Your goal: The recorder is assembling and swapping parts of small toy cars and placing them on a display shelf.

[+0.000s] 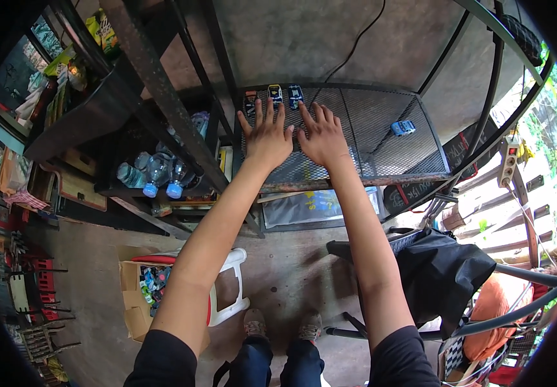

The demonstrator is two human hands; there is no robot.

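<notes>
Both my arms reach forward over a black mesh metal shelf (382, 158). My left hand (268, 138) is spread palm down, its fingertips close to a dark toy car with some orange (251, 99) and a yellow-and-white toy car (275, 95). Beside it my right hand (323, 137) is also spread, fingers pointing at a dark blue toy car (295, 95). The thumbs are near each other. Neither hand holds anything; whether the fingertips touch the cars I cannot tell. A light blue toy car (403, 128) stands apart on the shelf's right side.
Clear plastic bottles with blue caps (174, 189) stand on a dark rack to the left. Below are a cardboard box (134, 293) of small colourful items and a white plastic stool (234, 277). A black bag (443, 271) hangs at right, beneath a power strip (509, 164).
</notes>
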